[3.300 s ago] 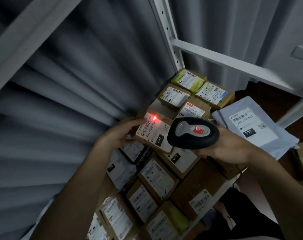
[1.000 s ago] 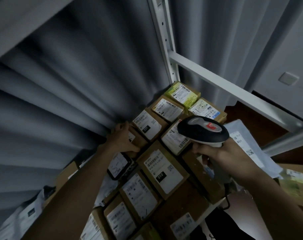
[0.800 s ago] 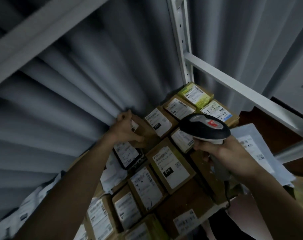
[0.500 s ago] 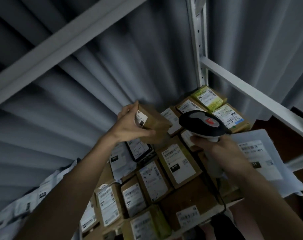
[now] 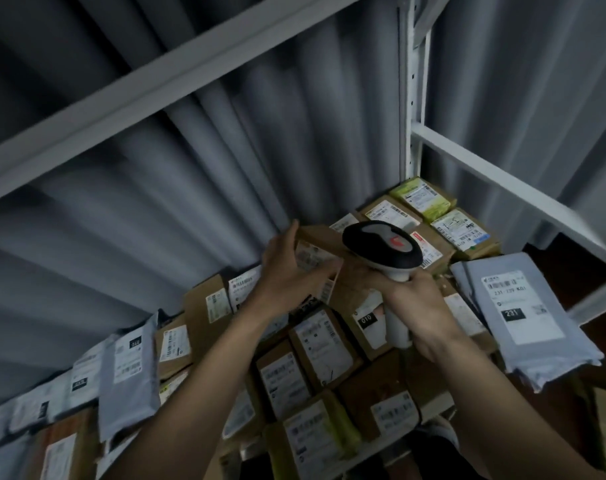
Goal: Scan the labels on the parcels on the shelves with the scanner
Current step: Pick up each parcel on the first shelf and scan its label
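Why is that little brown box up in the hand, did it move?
Yes. The left hand has lifted the small brown box off the stack and holds it above the other parcels, beside the scanner.

Behind my shelves, a grey pleated curtain (image 5: 156, 202) across the upper left and right of frame.

Two bare forearms in view, no sleeves showing up to frame edge. Left hand (image 5: 287, 268) bare, no glove, no ring visible. Right hand (image 5: 415, 303) bare too; wrist possibly unadorned, dim light blurs detail.
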